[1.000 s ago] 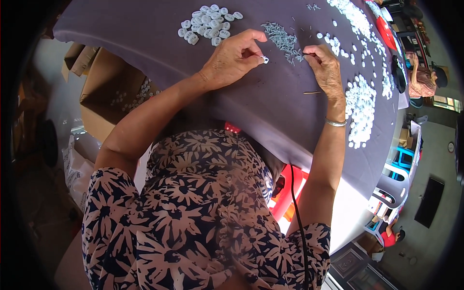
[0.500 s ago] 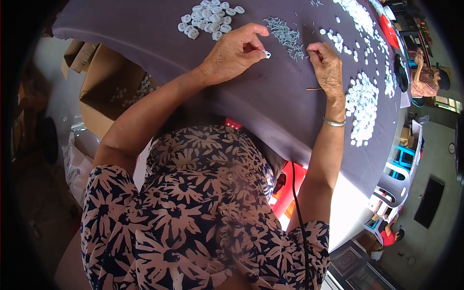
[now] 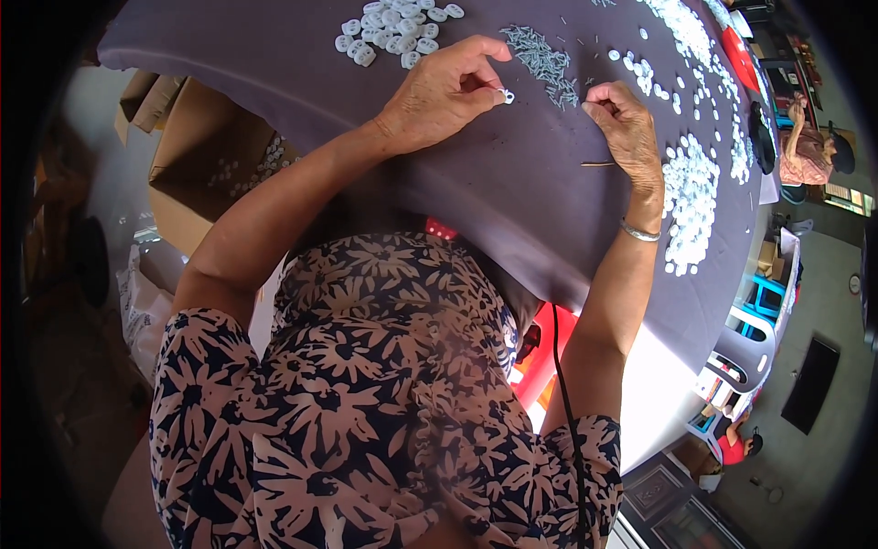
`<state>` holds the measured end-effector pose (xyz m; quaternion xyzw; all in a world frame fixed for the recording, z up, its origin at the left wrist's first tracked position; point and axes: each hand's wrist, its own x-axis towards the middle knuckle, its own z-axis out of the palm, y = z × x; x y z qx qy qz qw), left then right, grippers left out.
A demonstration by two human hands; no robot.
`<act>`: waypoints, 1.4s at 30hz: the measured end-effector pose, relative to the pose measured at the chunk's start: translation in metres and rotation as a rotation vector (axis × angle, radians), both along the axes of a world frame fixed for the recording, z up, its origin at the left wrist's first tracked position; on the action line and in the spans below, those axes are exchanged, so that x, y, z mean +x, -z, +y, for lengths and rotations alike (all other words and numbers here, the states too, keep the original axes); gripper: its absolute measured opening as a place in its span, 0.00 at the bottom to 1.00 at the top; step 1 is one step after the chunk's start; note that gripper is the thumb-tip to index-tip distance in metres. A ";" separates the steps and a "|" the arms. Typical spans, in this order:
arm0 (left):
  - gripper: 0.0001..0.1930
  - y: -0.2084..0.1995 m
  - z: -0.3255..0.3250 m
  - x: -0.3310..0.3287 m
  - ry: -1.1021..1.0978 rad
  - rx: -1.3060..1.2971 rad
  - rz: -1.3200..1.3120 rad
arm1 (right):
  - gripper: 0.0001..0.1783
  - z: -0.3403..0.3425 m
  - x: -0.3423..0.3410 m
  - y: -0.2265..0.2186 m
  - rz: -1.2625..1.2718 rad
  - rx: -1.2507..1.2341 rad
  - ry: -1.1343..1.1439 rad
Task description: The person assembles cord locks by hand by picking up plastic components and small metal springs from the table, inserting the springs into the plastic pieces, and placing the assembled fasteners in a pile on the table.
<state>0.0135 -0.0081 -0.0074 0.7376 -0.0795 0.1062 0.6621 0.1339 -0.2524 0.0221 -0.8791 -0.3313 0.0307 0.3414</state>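
Left hand point(image 3: 448, 96): one, bare. Thumb and forefinger pinched at the near end of a small white piece point(image 3: 508, 95), its holed end projecting past the tips to the right; the forefinger arches above, leaving a gap behind the pinch.

Right hand point(image 3: 626, 128): one, bare. Thumb and forefinger drawn close together, remaining fingers curled in; whether the tips meet or have hold of anything, cannot tell.

Grey screws point(image 3: 541, 66): one heap, loose. Lies between the two sets of fingers and a little beyond them, its near end just left of the right fingertips.

White oval pieces point(image 3: 393, 32): one cluster. Beyond the left fingers and to their left.

Small white parts point(image 3: 690, 206): one dense pile, right of the right fingers and nearer the body; further scattered parts point(image 3: 645, 73) lie beyond those fingers to the right.

Thin brown stick point(image 3: 596, 164): one. On the cloth, on the near side of the right fingertips, apart from them.

Bracelet point(image 3: 640, 231): one, silver-coloured. On the right wrist, behind the fingers.

Purple-grey cloth point(image 3: 512, 183): one. Spread beneath both sets of fingers.

Cardboard box point(image 3: 178, 215): one, open, white bits inside. Well left of the left fingers, beside the cloth's edge.
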 end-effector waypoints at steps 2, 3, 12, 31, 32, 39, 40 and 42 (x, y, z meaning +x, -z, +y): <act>0.18 0.000 -0.001 -0.001 -0.001 -0.020 -0.001 | 0.03 -0.003 0.001 0.002 0.057 0.084 0.042; 0.18 -0.001 -0.002 -0.001 0.002 -0.041 -0.003 | 0.03 -0.003 0.001 0.004 0.113 0.166 0.087; 0.20 -0.001 -0.003 0.001 0.027 -0.018 0.040 | 0.04 0.061 -0.041 -0.022 0.351 0.343 -0.109; 0.27 -0.001 -0.003 0.001 -0.017 0.106 0.003 | 0.14 0.076 -0.051 -0.016 0.050 0.140 -0.171; 0.27 -0.002 -0.003 0.000 -0.015 0.105 0.004 | 0.14 0.076 -0.051 -0.016 0.050 0.141 -0.172; 0.28 -0.003 -0.003 -0.001 -0.035 0.126 -0.008 | 0.15 0.077 -0.051 -0.017 0.034 0.099 -0.196; 0.28 -0.003 -0.003 -0.001 -0.036 0.125 -0.006 | 0.16 0.077 -0.051 -0.018 0.020 0.073 -0.196; 0.29 -0.005 -0.002 -0.001 -0.027 0.174 0.016 | 0.16 0.078 -0.051 -0.019 -0.005 0.061 -0.216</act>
